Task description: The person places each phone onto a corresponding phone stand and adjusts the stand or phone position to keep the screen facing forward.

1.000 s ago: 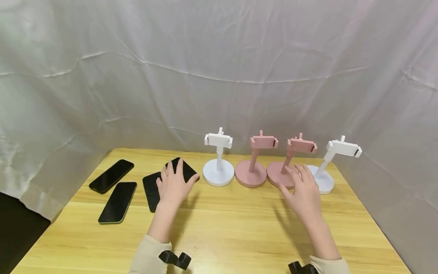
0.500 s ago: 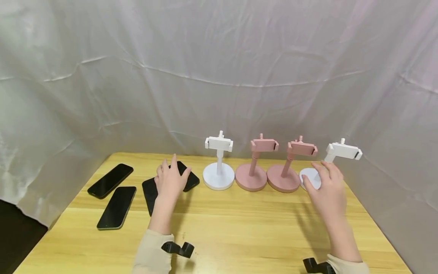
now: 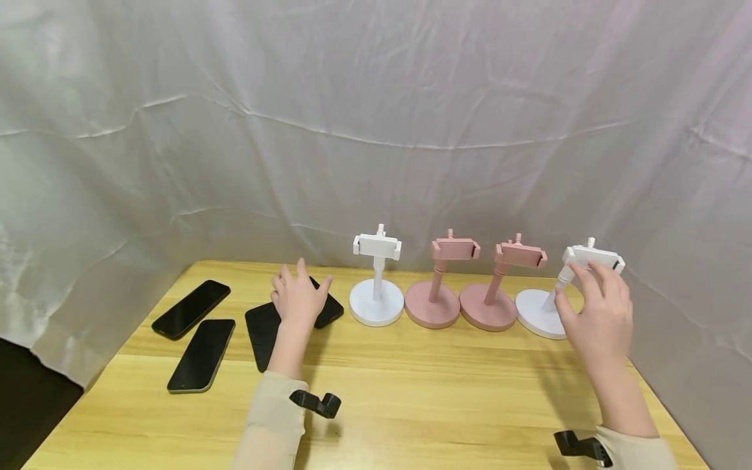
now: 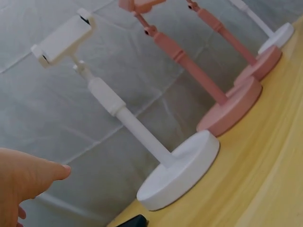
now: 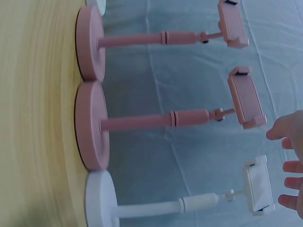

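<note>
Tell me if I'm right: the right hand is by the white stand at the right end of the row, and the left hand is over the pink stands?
Not quite: the left hand is over two dark phones instead, as the head view shows. The right hand is by the white stand at the right end, as you said.

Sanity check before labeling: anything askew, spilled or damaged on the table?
Nothing stands out as spilled or damaged. The four stands look upright, in a row. Only mildly untidy: the four dark-screened phones lie at differing angles; the left hand partly hides two, so whether those overlap is unclear.
</note>
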`<state>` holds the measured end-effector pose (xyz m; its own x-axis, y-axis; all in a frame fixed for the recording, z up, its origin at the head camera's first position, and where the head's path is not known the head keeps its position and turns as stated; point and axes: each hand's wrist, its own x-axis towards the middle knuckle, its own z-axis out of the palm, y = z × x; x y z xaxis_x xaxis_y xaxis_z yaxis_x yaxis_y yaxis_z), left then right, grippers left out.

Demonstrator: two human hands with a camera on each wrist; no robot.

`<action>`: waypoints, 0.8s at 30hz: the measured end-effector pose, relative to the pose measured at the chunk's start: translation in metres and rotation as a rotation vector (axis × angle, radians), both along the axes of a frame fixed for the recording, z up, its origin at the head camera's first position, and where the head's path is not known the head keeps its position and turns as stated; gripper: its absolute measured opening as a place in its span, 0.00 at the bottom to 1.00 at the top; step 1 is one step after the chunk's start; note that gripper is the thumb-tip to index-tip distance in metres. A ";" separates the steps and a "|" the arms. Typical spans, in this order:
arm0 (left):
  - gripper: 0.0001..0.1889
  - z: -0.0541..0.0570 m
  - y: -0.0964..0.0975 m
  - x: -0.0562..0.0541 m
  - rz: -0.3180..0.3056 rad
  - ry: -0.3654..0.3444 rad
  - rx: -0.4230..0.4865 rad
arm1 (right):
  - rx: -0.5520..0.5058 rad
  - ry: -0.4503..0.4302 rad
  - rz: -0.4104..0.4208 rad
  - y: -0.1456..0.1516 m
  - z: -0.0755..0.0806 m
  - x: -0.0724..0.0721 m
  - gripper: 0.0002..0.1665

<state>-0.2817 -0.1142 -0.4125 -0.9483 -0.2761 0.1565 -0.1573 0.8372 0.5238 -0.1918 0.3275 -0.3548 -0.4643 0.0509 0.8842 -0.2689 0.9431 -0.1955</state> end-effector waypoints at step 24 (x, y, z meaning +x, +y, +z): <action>0.43 -0.018 0.000 -0.039 0.048 -0.081 -0.119 | 0.050 -0.116 -0.057 0.049 0.010 -0.017 0.30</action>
